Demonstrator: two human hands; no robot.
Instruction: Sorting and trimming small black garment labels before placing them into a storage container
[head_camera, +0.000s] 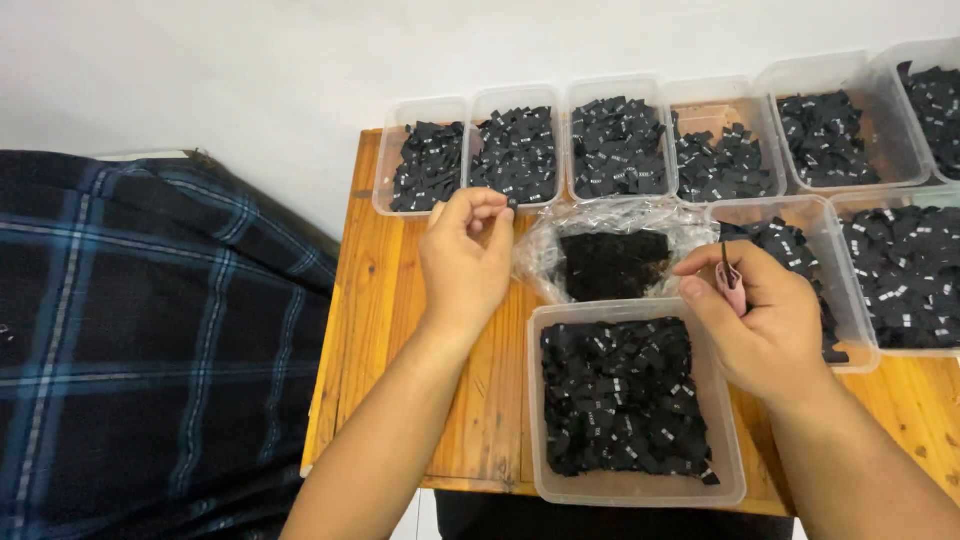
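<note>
Head view, contents listed by size. Plaid blue-and-black cloth (140, 340): fills the frame from 7 to 10 o'clock, beside the desk. Wooden desk (385, 330): orange-brown planks, carrying everything else. Back row of clear plastic tubs (620, 95): six side by side from 11 to 2 o'clock, each holding small black fabric labels with pale marks; fill varies, the fourth from the left showing bare bottom at its near-left corner. Two further tubs (905, 275) at 3 o'clock, the outer one well covered with labels. Front tub (635, 400): nearest the person at 6 o'clock, its floor almost wholly covered with loose black labels (620, 395), so by appearance much stock there is unsorted. Crumpled clear plastic bag (610, 235): at centre, between front tub and back row, with a dark stack of labels (612, 265) inside, seemingly a batch not yet emptied. Left hand (465, 265): raised over the desk at about 10 o'clock of the front tub, fingers curled and fingertips pinched together; whether a label sits between them cannot be told. Right hand (765, 320): at 3 o'clock of the front tub, closed around a small pink tool (730, 283) with a dark tip. Judged state: all tubs partly stocked, bag and front tub left to work through.
</note>
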